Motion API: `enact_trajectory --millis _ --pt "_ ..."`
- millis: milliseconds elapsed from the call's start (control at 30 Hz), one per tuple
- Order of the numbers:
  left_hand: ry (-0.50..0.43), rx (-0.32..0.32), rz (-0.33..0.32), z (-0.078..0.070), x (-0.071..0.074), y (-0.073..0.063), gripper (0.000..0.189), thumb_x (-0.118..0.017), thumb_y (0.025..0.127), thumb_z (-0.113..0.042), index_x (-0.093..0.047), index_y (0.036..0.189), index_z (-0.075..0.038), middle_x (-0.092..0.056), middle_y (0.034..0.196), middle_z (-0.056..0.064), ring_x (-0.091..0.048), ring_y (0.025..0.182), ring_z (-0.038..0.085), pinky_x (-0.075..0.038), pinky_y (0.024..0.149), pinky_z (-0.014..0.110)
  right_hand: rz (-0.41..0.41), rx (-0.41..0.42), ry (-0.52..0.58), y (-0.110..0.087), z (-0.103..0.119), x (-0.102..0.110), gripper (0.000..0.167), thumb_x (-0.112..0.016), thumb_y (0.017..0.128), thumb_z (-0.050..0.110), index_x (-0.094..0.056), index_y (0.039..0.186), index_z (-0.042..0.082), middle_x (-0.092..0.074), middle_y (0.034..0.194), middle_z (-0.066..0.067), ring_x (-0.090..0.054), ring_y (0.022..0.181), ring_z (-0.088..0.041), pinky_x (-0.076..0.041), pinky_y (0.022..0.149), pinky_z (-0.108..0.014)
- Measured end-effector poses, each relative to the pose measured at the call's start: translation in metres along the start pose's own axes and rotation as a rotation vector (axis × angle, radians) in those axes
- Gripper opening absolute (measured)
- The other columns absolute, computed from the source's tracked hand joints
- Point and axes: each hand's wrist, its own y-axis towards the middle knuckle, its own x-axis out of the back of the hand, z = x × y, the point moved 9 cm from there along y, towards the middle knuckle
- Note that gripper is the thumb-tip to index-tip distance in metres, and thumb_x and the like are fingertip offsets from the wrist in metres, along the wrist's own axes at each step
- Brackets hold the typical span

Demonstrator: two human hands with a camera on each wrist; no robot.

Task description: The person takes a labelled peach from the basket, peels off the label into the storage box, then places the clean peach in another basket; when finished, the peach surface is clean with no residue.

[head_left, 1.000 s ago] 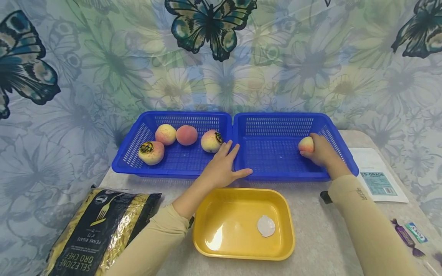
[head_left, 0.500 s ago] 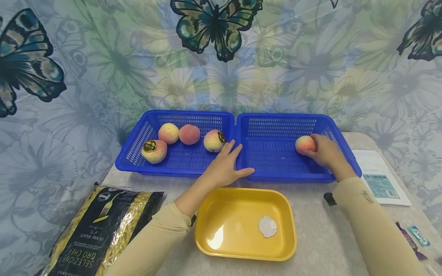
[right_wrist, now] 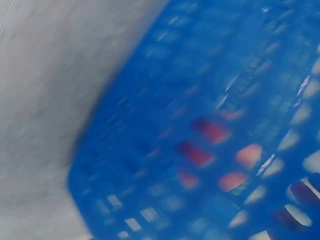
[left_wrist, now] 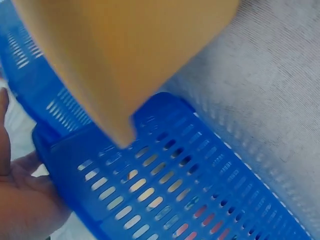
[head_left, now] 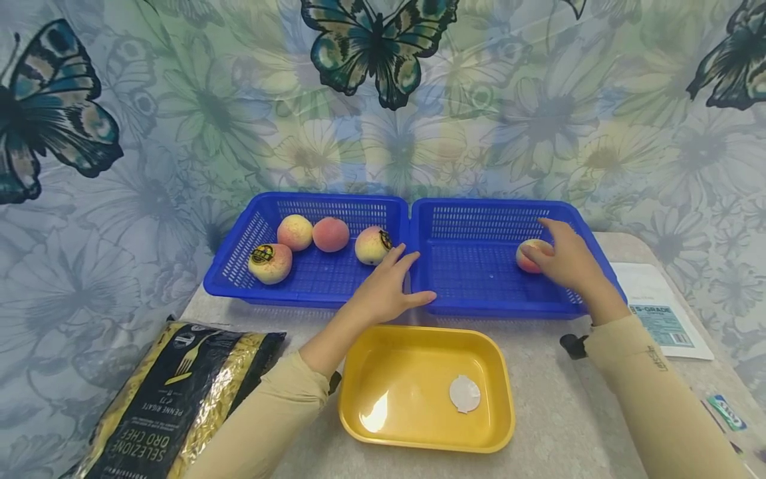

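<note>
A peach sits on the floor of the right blue basket. My right hand is over it, thumb across its top and the other fingers spread apart from it. In the right wrist view, red and pale patches of the peach show through the slots; that hand is not visible there. My left hand rests with spread fingers where the two baskets meet, fingertips beside a stickered peach. The left blue basket also holds a second stickered peach, a yellowish peach and a red peach.
A yellow tray with a white round piece stands in front of the baskets. A bag of penne lies at front left. At right are a white pouch and a small wrapped packet.
My right hand has set the peach down in the right basket and opened its fingers away from it. The left hand stays in place. The head view has shifted slightly.
</note>
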Motion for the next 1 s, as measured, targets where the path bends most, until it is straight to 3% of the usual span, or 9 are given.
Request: enact_trajectory --millis 167,200,300,400,433,533,700,867,1000 --pt "-0.044 -0.001 -0.047 0.006 0.017 -0.007 0.082 -0.071 0.089 -0.049 -0.033 0.155 -0.017 -0.017 0.166 0.009 -0.026 0.151 0.033 -0.033 0.118 0.053 -0.019 0.059 0.054 -0.005 0.039 -0.002 0.08 -0.055 0.098 0.049 -0.024 0.156 0.004 -0.025 0.159 -0.026 -0.022 0.147 -0.046 -0.02 0.117 -0.065" --pt "-0.049 -0.006 -0.059 0.007 0.021 -0.008 0.082 -0.071 0.089 -0.047 -0.034 0.155 -0.016 -0.018 0.166 0.01 -0.027 0.151 0.033 -0.033 0.117 0.052 -0.021 0.075 0.062 -0.007 0.048 -0.003 0.079 -0.055 0.098 0.049 -0.025 0.156 0.004 -0.026 0.159 -0.025 -0.031 0.142 -0.046 -0.022 0.117 -0.064" --pt "-0.049 -0.015 -0.095 0.013 0.033 -0.013 0.08 -0.072 0.089 -0.043 -0.035 0.154 -0.013 -0.021 0.165 0.01 -0.027 0.151 0.032 -0.032 0.119 0.051 -0.015 0.116 0.081 -0.01 0.072 -0.009 0.077 -0.054 0.099 0.048 -0.025 0.156 0.007 -0.027 0.16 -0.021 -0.033 0.142 -0.043 -0.024 0.116 -0.064" --pt "-0.049 -0.009 -0.146 0.025 0.048 -0.019 0.079 -0.073 0.089 -0.039 -0.036 0.153 -0.013 -0.024 0.163 0.013 -0.025 0.151 0.035 -0.029 0.12 0.053 0.001 0.161 0.121 -0.012 0.095 -0.017 0.076 -0.056 0.099 0.047 -0.025 0.156 0.009 -0.026 0.161 -0.018 -0.032 0.144 -0.04 -0.025 0.117 -0.063" --pt "-0.05 0.005 -0.167 0.031 0.055 -0.021 0.079 -0.073 0.088 -0.039 -0.037 0.153 -0.013 -0.024 0.162 0.014 -0.025 0.15 0.035 -0.028 0.12 0.053 0.006 0.177 0.133 -0.012 0.103 -0.019 0.075 -0.056 0.099 0.046 -0.025 0.156 0.009 -0.026 0.161 -0.017 -0.024 0.149 -0.038 -0.023 0.118 -0.063" --pt "-0.064 0.053 -0.238 0.053 0.077 -0.026 0.08 -0.075 0.087 -0.038 -0.037 0.152 -0.013 -0.025 0.16 0.017 -0.027 0.148 0.037 -0.028 0.12 0.055 0.03 0.219 0.171 -0.011 0.126 -0.029 0.076 -0.059 0.098 0.045 -0.026 0.156 0.01 -0.027 0.16 -0.015 -0.024 0.149 -0.036 -0.023 0.119 -0.061" --pt "-0.074 0.215 -0.296 0.105 0.108 -0.035 0.087 -0.074 0.087 -0.042 -0.028 0.156 -0.014 -0.014 0.163 0.019 -0.016 0.151 0.042 -0.027 0.117 0.062 0.09 0.246 0.186 -0.011 0.162 -0.047 0.079 -0.06 0.096 0.049 -0.025 0.157 0.013 -0.026 0.161 -0.012 -0.025 0.15 -0.033 -0.025 0.119 -0.059" --pt "-0.066 0.362 -0.339 0.155 0.128 -0.046 0.096 -0.074 0.087 -0.04 -0.018 0.158 -0.01 -0.011 0.162 0.025 -0.01 0.15 0.048 -0.021 0.116 0.068 0.155 0.261 0.192 -0.008 0.191 -0.071 0.084 -0.061 0.094 0.052 -0.022 0.157 0.013 -0.021 0.163 -0.011 -0.023 0.151 -0.032 -0.025 0.12 -0.056" --pt "-0.059 0.44 -0.362 0.182 0.138 -0.057 0.101 -0.074 0.086 -0.041 -0.012 0.159 -0.01 -0.011 0.161 0.027 -0.011 0.148 0.051 -0.022 0.113 0.071 0.207 0.257 0.182 -0.004 0.208 -0.094 0.088 -0.063 0.093 0.053 -0.02 0.158 0.012 -0.018 0.165 -0.01 -0.019 0.153 -0.031 -0.024 0.121 -0.055"
